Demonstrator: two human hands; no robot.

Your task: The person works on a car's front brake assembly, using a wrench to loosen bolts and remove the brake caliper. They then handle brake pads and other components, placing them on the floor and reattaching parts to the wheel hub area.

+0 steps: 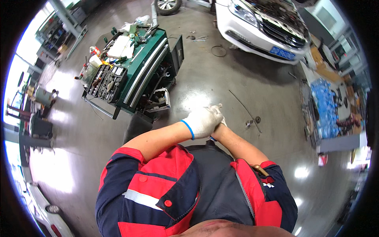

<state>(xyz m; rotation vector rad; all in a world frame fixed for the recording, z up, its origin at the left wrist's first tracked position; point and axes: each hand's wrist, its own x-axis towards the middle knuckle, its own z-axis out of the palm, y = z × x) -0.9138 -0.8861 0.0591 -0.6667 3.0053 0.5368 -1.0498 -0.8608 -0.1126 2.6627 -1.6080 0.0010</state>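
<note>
Two white gloves [199, 125] look soft and light to me — best taken by the blue cuffs [189, 129] — left hand [205, 120] touching right hand [223, 121], each grip's tightness I cannot tell.

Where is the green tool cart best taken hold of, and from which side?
Probably by the metal bar at the lower-left end of the green tool cart, coming from outside that end, fingers wrapped over it. The bar is slim and stands out from the body, while the open socket cases crowd the top there.
</note>
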